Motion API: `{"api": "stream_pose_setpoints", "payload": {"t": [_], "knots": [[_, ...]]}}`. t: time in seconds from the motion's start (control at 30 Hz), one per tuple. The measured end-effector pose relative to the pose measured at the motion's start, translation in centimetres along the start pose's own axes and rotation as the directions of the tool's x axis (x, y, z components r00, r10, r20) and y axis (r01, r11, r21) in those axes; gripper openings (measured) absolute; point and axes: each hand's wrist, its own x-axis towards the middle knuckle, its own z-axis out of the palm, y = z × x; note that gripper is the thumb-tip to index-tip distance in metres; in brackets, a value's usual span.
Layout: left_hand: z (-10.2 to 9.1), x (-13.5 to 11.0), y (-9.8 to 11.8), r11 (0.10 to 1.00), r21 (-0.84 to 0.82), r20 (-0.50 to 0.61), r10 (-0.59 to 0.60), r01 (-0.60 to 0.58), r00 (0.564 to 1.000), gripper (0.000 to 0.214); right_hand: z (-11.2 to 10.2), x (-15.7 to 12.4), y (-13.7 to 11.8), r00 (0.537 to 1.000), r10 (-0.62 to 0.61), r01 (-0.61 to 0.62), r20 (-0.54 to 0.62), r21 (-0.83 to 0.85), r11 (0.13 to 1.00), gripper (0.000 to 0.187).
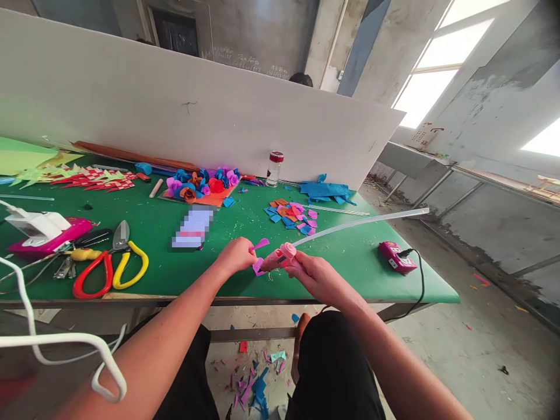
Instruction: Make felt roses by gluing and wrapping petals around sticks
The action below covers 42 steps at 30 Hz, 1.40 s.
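Observation:
My left hand (236, 255) is closed in a pinch on small pink-purple paper pieces (261, 244) near the front edge of the green table (350, 262). My right hand (312, 274) grips a pink glue gun (280, 258), its nozzle touching the purple paper at my left fingers. A long clear glue stick (363, 221) runs out of the back of the gun, up and to the right. Loose cut paper pieces (292, 214) in orange, blue and pink lie just beyond my hands.
Red and yellow-handled scissors (111, 265) lie at the left front beside a pink box (48, 233). Paper flowers (203, 184), a glass jar (274, 168) and blue paper (326, 190) sit by the white board (175, 99). A pink power socket (396, 257) with a black cable is at the right. Scraps litter the floor.

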Motion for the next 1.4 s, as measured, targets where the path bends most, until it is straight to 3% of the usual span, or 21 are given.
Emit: {"api": "stream_pose_setpoints", "payload": {"t": [0.4,1.4], "knots": [[-0.01,0.02,-0.04,1.000,0.022,0.005,0.007,-0.007,1.000,0.007,-0.40,-0.05,-0.54,0.997,0.027,-0.020,0.078,-0.096,0.995,0.029],[0.34,0.39,-0.39,1.000,-0.006,0.006,0.016,-0.016,1.000,0.004,-0.51,0.01,-0.25,0.996,0.029,-0.011,0.086,-0.193,0.981,0.028]]}}
